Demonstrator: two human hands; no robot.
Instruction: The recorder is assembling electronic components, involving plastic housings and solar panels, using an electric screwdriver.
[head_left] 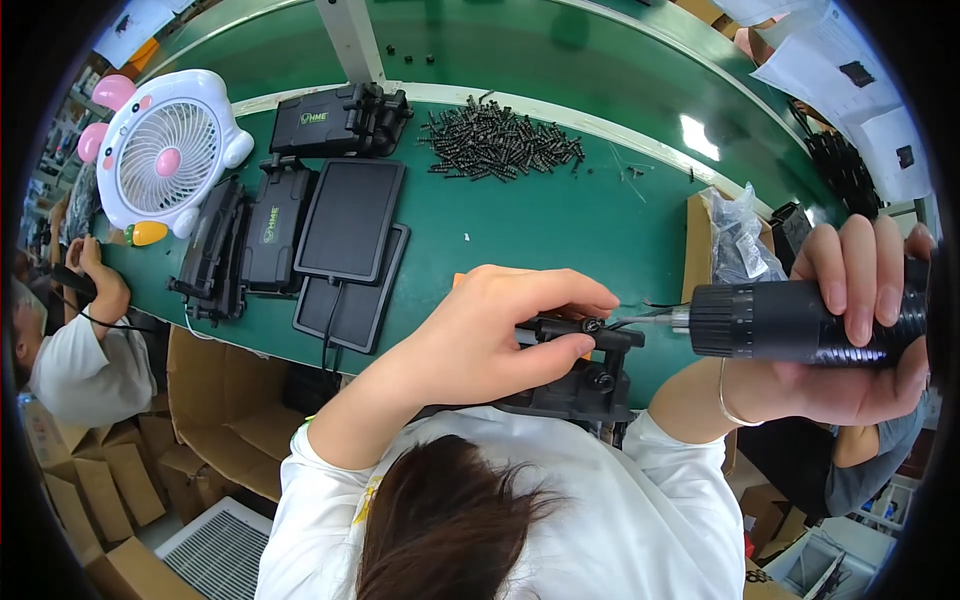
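In my right hand (pixel 860 285) is a thick black electric screwdriver (pixel 760 322), lying level with its bit pointing left. The bit's tip is close to the upper end of a black plastic housing (pixel 575 395) in front of my body; whether they touch, I cannot tell. My left hand (pixel 475 335) rests over that housing, thumb and fingers closed about its knobbed edge. A bit of orange shows beside the thumb. The hand and my body hide much of the housing. Near the bit runs a thin dark wire (pixel 655 305).
Beyond my hands lies a heap of small black ribbed parts (pixel 495 140). To the left are flat black panels (pixel 350 220), similar black housings (pixel 270 225) and a white-and-pink fan (pixel 165 160). A carton with a plastic bag (pixel 740 240) stands right. Co-workers sit at both sides.
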